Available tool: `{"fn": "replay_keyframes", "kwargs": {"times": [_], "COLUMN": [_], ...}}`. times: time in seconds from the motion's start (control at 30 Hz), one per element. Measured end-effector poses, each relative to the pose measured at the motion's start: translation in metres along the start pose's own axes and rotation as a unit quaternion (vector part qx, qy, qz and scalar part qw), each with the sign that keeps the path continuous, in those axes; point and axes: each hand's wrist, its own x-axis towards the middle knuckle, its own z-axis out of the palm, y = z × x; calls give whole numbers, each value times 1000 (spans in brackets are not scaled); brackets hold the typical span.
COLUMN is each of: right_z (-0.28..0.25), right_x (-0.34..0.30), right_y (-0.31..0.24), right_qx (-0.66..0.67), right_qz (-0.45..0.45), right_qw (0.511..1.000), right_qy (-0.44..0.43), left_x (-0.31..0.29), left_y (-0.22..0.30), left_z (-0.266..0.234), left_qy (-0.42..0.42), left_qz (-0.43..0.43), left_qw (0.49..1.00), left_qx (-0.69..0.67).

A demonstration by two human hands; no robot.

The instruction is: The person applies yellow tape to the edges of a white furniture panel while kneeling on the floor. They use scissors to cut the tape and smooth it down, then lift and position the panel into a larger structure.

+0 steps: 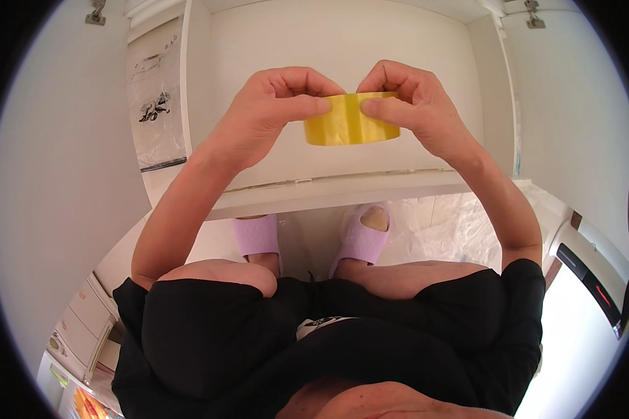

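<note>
Both of my hands hold a roll of yellow tape (342,129) in front of me, over a white cabinet compartment (342,42). My left hand (276,105) pinches the roll's upper left edge, thumb on its outer face and fingers curled behind. On the other side, my right hand (412,105) grips it the same way, its thumb close to the middle. A darker yellow band runs down the roll between the two thumbs. My fingertips behind the tape are partly hidden.
White cabinet doors (56,140) stand open on either side, with metal hinges (96,12) at the top. A plastic-wrapped panel (157,98) leans at the left. Below the cabinet's front edge (328,192), clear plastic sheeting (433,227) lies on the floor beside my lilac slippers (365,241).
</note>
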Motion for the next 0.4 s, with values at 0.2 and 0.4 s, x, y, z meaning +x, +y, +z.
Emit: {"fn": "replay_keyframes", "kwargs": {"times": [0.2,0.4], "right_z": [0,1], "right_x": [0,-3], "right_y": [4,2], "right_qx": [10,16], "right_qz": [-5,3], "right_qw": [1000,1000], "right_qy": [-2,-12], "left_x": [-1,0], "left_y": [-4,-3], "left_z": [1,2], "left_qy": [-1,1], "left_qz": [5,-5], "left_qw": [1000,1000], "left_qx": [-21,-7]}}
